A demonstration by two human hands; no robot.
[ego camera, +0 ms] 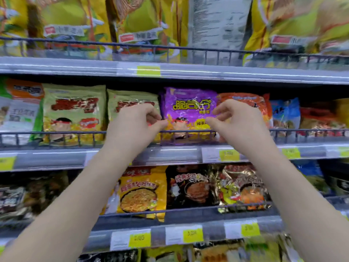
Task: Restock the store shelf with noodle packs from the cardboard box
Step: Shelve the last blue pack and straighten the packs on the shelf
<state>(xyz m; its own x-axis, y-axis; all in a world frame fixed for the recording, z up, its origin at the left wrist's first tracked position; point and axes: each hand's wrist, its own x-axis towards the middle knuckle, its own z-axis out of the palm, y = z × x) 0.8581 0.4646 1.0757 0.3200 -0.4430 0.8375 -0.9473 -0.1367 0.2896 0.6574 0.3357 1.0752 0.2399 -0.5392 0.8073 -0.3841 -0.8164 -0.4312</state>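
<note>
The middle shelf (179, 154) holds a row of noodle packs standing upright behind a wire rail (66, 132): two green packs (73, 110), a purple pack (188, 106), an orange pack (245, 100) and a blue pack (286, 112). The shelf above carries tall yellow bags (143, 21); the one below has a yellow pack (139, 191) and a black pack (190, 186).

The purple pack stands between the two raised hands. The left hand (132, 125) is at its left edge and the right hand (239, 121) at its right. Both sets of fingers (151, 115) are loosely curled with nothing between them, thumbs pointing inward over the pack's face. Whether the thumb tips touch the wrapper cannot be told.

The right hand covers part of the orange pack, the left hand part of the second green pack. Blur smears the outer packs and the price tags (229, 155)
</note>
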